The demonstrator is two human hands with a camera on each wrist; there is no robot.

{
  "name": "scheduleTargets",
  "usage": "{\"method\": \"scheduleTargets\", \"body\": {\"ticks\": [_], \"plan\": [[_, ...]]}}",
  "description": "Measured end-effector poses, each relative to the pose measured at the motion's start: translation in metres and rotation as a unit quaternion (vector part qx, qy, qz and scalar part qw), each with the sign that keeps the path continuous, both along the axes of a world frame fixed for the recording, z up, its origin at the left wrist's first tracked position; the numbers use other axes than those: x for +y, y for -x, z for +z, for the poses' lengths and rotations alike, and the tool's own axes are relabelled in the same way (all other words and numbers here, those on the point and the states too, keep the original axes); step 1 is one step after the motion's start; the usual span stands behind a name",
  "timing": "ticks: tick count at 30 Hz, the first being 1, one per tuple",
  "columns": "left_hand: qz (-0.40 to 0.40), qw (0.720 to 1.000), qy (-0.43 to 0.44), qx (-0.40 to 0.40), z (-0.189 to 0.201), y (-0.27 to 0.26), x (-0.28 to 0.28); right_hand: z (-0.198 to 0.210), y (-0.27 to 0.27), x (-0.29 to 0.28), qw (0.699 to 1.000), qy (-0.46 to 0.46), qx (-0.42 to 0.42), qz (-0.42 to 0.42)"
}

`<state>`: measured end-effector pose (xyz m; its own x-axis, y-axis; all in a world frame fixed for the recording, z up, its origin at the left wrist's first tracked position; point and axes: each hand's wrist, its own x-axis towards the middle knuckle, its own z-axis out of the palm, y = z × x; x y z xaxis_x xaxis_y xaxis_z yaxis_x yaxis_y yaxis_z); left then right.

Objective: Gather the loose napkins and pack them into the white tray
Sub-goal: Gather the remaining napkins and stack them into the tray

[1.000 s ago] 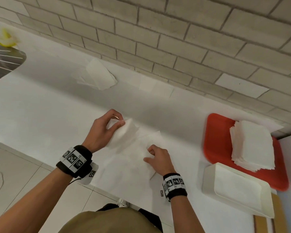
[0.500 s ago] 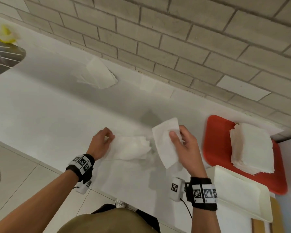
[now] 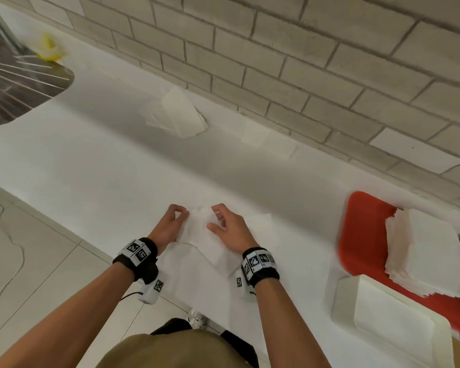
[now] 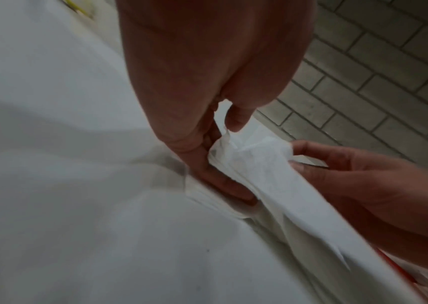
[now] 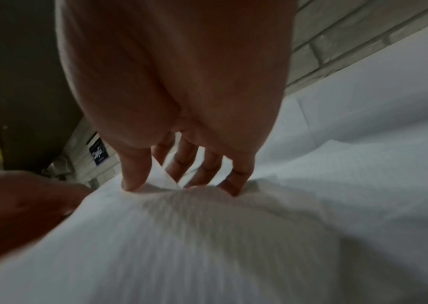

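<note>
Since 0.5 s ago my right hand (image 3: 230, 229) came back w/ its napkin to the napkin bundle (image 3: 197, 224) my left hand (image 3: 170, 224) pinches; white tray (image 3: 345, 301) sits right. Left wrist: left fingers (image 4: 207, 148) pinch bundle edge. Right wrist: right fingertips (image 5: 132, 181) curl into it.

White crumpled napkins (image 3: 198, 229) lie bunched on the counter (edges uneven), well left of the empty white tray (image 3: 393, 322).

Grey brick wall (image 3: 276, 62) behind white counter (image 3: 91, 181); steel sink (image 3: 16, 83) far left; pale tiled floor (image 3: 37, 261) below.
</note>
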<state>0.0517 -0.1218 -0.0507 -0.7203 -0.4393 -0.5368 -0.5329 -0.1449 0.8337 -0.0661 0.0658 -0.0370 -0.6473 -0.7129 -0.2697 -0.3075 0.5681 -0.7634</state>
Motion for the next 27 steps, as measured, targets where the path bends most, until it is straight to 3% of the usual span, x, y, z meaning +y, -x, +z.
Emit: {"method": "scheduleTargets", "body": {"ticks": [2,4,7,12,16,20,23,27], "plan": [[0.007,1.000,-0.014,0.010,-0.001,-0.004,-0.003,-0.006,-0.011,-0.002,0.991,-0.052,0.113,-0.047],[-0.002,0.999,-0.026,0.028,0.000,-0.007,-0.005,0.000,-0.032,-0.002,0.972,-0.047,0.214,-0.085],[-0.046,0.997,0.005,0.057,-0.001,-0.011,-0.008,-0.003,-0.069,0.000,0.956,-0.076,0.282,-0.024],[-0.076,0.991,0.078,0.072,-0.003,-0.010,-0.015,-0.031,-0.090,0.013,0.961,-0.148,0.233,-0.009],[-0.104,0.986,0.106,0.080,-0.004,-0.012,-0.019,-0.017,-0.070,0.032,0.977,-0.119,0.177,-0.025],[-0.090,0.991,0.078,0.065,-0.012,-0.018,-0.024,0.020,-0.043,0.044,0.991,-0.082,0.104,0.006],[-0.056,0.996,0.027,0.068,-0.012,-0.019,-0.021,0.047,-0.026,0.041,0.987,-0.070,0.145,0.003],[0.011,0.998,-0.052,0.034,-0.003,-0.013,-0.016,0.060,-0.022,0.025,0.970,0.079,0.231,-0.018]]}}
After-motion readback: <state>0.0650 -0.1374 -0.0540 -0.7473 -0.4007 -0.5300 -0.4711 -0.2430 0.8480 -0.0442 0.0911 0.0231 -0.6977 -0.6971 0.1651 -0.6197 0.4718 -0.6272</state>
